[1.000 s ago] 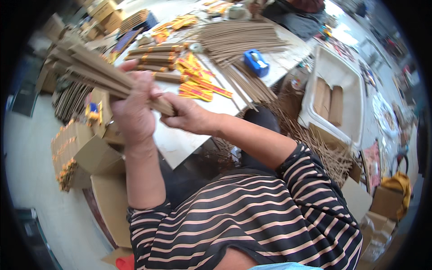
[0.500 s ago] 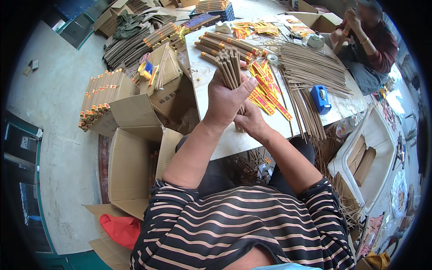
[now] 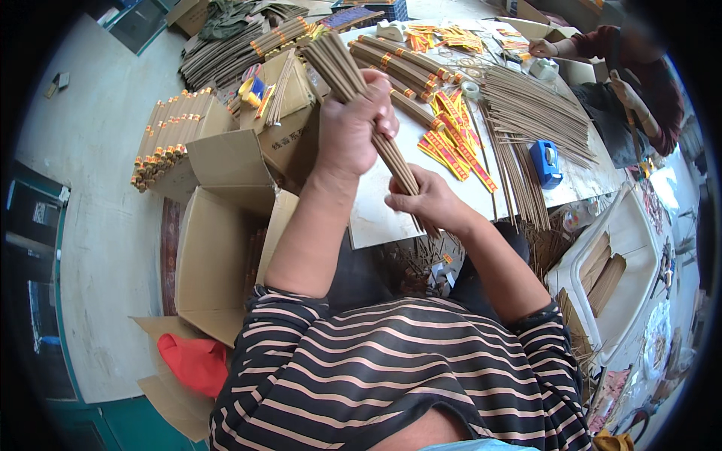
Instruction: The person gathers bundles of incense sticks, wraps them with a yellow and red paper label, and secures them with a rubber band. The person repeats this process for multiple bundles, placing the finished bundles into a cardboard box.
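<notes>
A bundle of brown incense sticks (image 3: 332, 65) slants over the near left edge of the white table (image 3: 376, 218), its top toward the far left. My left hand (image 3: 352, 129) is wrapped round its middle. Lower down, my right hand (image 3: 435, 201) grips the bundle near its bottom end, thumb across the sticks. Beside my hands lie red and yellow paper labels (image 3: 453, 143). Behind them rest several labelled incense bundles (image 3: 398, 64). Loose incense sticks (image 3: 534, 109) spread over the table's right part.
A blue tape dispenser (image 3: 547, 164) stands at the table's right edge. Open cardboard boxes (image 3: 214, 263) are on my left, near stacked labelled bundles (image 3: 169, 135). A white tub (image 3: 628, 240) is at right. Another person (image 3: 639, 90) sits at the far right, holding something long and thin.
The bundle has tilted and moved left with my left hand, showing more of its length. My right hand has slid down toward its lower end. The other person's hands have come down and apart.
</notes>
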Tool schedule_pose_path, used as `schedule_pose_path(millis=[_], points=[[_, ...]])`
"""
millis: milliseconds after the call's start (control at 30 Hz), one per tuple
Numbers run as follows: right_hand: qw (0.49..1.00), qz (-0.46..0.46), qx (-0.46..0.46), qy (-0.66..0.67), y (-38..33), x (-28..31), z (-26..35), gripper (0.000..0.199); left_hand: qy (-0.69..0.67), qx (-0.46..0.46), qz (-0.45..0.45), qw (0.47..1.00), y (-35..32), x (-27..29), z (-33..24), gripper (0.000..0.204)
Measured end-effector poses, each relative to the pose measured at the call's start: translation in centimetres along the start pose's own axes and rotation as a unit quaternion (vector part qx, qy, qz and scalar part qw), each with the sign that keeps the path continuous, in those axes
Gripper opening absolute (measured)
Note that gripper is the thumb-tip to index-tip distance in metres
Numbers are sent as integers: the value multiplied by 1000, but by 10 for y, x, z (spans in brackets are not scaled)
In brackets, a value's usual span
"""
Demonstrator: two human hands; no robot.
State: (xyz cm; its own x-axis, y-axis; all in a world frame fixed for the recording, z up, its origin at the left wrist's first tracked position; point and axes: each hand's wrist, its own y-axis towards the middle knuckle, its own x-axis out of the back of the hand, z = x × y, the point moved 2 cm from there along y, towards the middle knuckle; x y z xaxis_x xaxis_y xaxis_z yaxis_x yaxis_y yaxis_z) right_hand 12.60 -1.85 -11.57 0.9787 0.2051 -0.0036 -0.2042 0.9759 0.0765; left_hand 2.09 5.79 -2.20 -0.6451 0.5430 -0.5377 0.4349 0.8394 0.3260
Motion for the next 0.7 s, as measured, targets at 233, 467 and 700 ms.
schedule_pose_path(millis=[233,467,700], points=[[980,28,-184,-67,-37,-19,20,17,-47,49,-226,972,-2,47,15,16],[926,111,-241,267,-50,-30,16,20,-248,143,-24,958,-21,51,28,17],[979,-35,-118,-164,-51,-37,-10,15,-44,120,-245,961,-40,45,34,25]])
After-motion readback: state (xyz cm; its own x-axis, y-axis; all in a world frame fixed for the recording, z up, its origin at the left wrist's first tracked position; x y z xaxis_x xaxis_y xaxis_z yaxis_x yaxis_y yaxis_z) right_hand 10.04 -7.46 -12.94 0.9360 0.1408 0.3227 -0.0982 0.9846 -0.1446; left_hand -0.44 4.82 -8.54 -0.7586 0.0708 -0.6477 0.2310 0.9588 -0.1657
